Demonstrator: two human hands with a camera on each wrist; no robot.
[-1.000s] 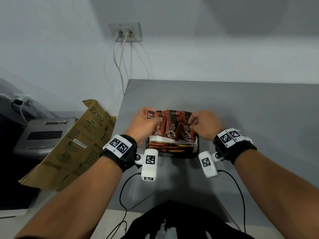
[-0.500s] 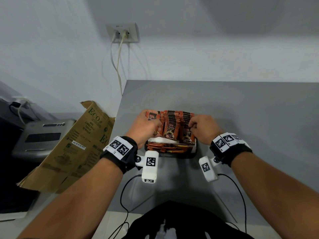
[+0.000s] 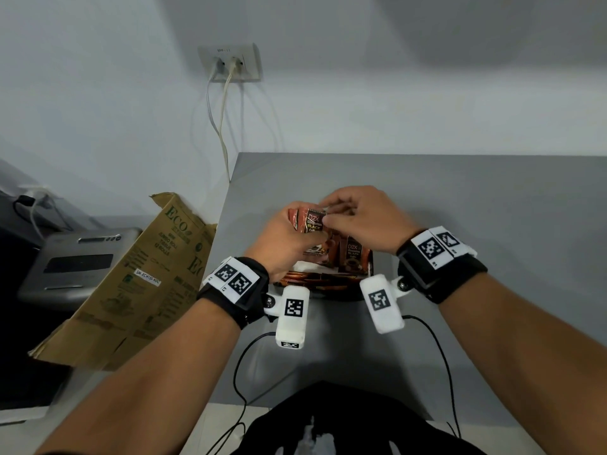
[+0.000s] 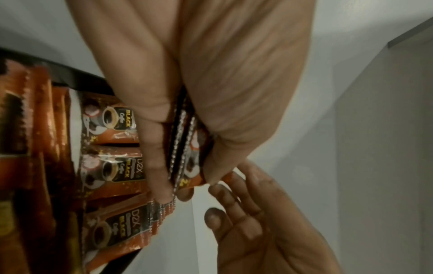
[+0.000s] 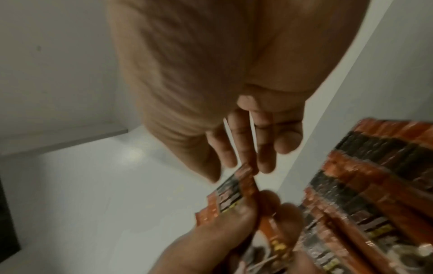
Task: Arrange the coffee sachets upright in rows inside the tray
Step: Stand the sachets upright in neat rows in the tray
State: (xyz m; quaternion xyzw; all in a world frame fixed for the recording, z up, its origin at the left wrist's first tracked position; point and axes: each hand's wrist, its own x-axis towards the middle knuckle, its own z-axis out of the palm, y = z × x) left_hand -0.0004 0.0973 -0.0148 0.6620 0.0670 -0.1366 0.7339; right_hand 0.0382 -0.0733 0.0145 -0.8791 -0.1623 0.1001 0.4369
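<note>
Sachets (image 3: pixel 353 257) stand in rows in the tray (image 3: pixel 328 292) near the worktop's (image 3: pixel 460 198) front-left corner. Beyond, left hand (image 3: pixel 282 244) pinches a small stack (image 3: pixel 310 221); right hand (image 3: pixel 361 215) fingers its top edge, loosely spread. Square the stack, then lower it upright into a gap.

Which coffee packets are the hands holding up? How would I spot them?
Find the grey table and the dark tray near its front edge. Above its rows, the left hand grips a small bunch of sachets, the only ones lifted out; the right hand touches their top.
</note>
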